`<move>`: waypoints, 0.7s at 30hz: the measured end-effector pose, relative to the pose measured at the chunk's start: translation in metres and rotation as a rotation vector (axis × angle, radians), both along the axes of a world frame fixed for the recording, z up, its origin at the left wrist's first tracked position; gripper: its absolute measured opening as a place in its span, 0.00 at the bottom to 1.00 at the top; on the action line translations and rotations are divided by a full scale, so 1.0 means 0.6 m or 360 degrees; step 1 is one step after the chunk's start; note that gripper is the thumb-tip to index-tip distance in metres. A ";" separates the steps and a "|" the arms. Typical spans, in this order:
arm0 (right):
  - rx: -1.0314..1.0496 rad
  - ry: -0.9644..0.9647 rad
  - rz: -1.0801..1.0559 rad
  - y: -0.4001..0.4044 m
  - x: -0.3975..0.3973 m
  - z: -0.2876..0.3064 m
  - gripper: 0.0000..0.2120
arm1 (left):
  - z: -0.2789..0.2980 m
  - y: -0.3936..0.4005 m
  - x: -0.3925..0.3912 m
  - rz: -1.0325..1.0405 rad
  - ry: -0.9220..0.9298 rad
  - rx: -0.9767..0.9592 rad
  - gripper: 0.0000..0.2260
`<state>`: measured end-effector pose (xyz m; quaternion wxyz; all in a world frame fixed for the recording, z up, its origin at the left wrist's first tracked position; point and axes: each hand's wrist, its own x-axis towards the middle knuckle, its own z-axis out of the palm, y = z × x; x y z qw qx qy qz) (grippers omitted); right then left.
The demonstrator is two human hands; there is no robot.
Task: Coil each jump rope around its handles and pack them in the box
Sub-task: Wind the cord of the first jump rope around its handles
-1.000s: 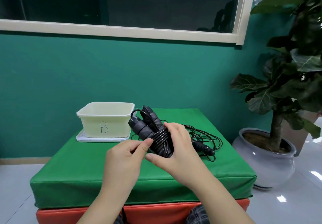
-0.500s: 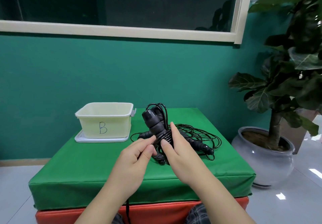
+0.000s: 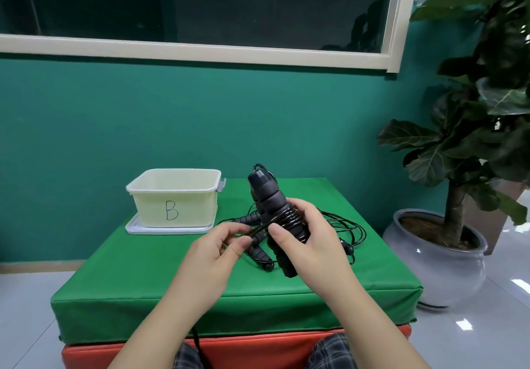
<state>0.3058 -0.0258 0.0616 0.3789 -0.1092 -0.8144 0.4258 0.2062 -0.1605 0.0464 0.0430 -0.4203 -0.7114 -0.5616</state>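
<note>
We gripped the paired handles (image 3: 272, 205) upright in our right hand (image 3: 311, 242), several turns of cord already wound round them, while our left hand (image 3: 213, 249) pinched the free cord (image 3: 252, 232) just at their nine o'clock. The coil looked nearly done to us, though a tail remained to wrap. A second jump rope (image 3: 341, 225) lay loose on the green mat (image 3: 143, 277), and the box (image 3: 175, 196) at ten o'clock showed nothing packed that we could see.
</note>
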 end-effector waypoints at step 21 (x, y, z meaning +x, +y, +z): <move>0.0240 0.0457 0.0125 -0.005 -0.016 0.001 0.10 | 0.004 -0.002 0.011 0.0081 -0.0033 0.0433 0.05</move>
